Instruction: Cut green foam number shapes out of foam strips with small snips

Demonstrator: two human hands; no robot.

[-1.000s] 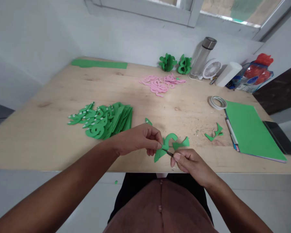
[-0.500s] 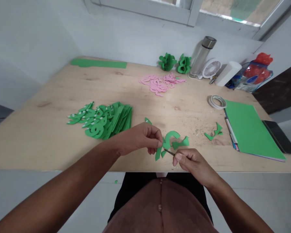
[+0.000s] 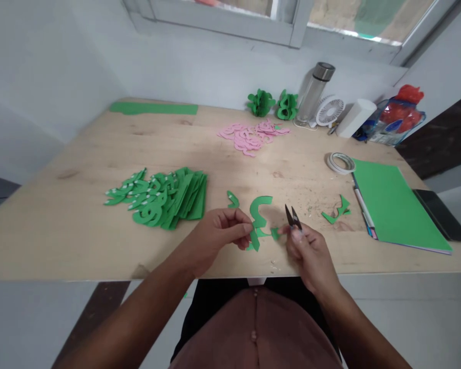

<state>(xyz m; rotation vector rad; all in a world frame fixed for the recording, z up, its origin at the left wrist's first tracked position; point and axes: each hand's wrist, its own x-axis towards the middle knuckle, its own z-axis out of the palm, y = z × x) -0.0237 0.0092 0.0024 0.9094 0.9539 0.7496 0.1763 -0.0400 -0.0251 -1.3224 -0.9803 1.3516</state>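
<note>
My left hand (image 3: 230, 231) is closed, pinching a curved green foam cutout (image 3: 259, 205) between thumb and fingers. The cutout stretches away from the hand in a wavy shape, and its lower end shows below the fingertips. In my right hand (image 3: 309, 251) is a pair of small dark scissors (image 3: 293, 217), blades parted and pointing away from me. A small green scrap (image 3: 275, 233) is at the right hand's fingertips; whether it is gripped I cannot tell. Beyond the left hand lies a small green piece (image 3: 233, 199) with a white patch.
Stacked green cutouts (image 3: 188, 197) lie at left, pink cutouts (image 3: 246, 138) farther back. To the right are green scraps (image 3: 329, 218), a tape roll (image 3: 341, 163) and green sheets (image 3: 403, 205). A bottle (image 3: 314, 95) and small fan (image 3: 330, 111) stand by the wall.
The scissors have swung away from the cutout to the right, and their blades now point forward. The scrap right of the cutout has shifted near the right fingertips.
</note>
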